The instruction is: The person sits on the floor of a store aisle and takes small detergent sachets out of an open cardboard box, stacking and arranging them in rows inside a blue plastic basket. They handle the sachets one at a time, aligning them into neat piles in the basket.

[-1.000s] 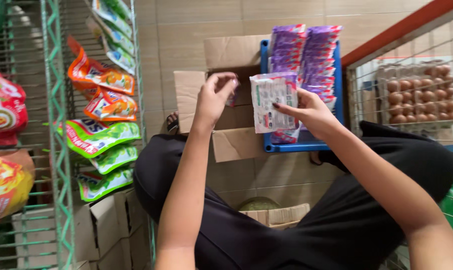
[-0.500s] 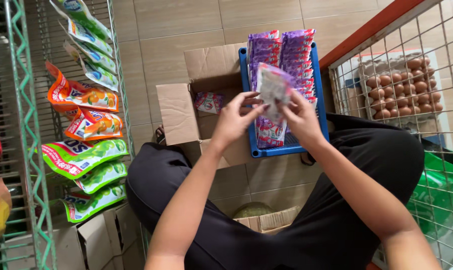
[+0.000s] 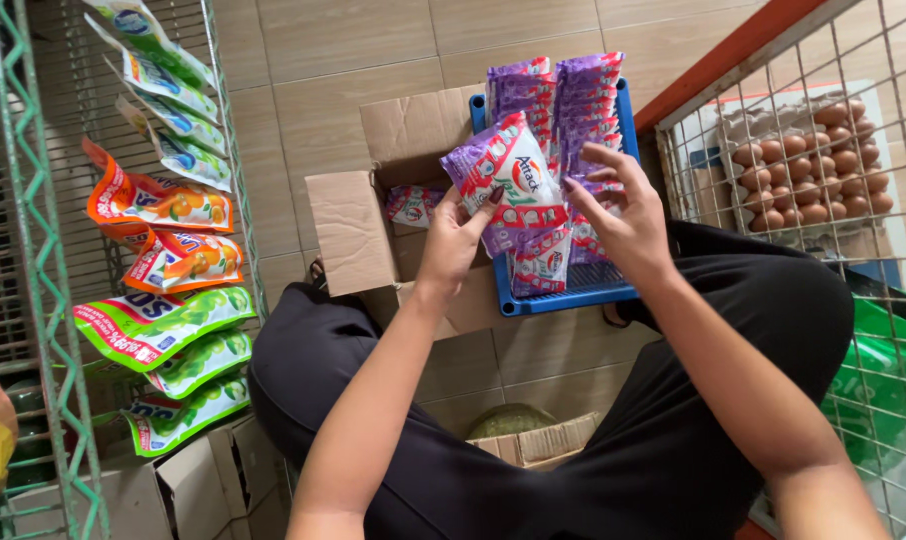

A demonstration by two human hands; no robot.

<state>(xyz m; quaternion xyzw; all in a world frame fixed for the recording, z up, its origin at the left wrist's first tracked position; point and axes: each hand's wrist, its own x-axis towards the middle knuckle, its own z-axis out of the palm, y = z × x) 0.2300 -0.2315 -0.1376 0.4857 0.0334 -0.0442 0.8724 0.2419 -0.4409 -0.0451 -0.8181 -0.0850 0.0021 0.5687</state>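
Observation:
My left hand (image 3: 456,243) grips a purple and white sachet strip (image 3: 508,172) from below, thumb on its front. My right hand (image 3: 618,212) touches the strip's right edge with fingers spread over the sachets beneath. Both hands hover above a blue plastic basket (image 3: 573,296) that holds rows of the same purple sachets (image 3: 563,100). An open cardboard box (image 3: 358,230) lies left of the basket, with more sachets (image 3: 413,205) inside.
A green wire rack (image 3: 33,270) on the left hangs orange and green pouches (image 3: 163,320). A wire cage (image 3: 803,150) on the right holds trays of eggs (image 3: 808,165). Small cartons (image 3: 533,445) sit on the tiled floor between my black-trousered knees.
My left hand came from the cardboard box to the sachet strip. The strip, first held by my right hand alone, is now gripped by the left and turned face up.

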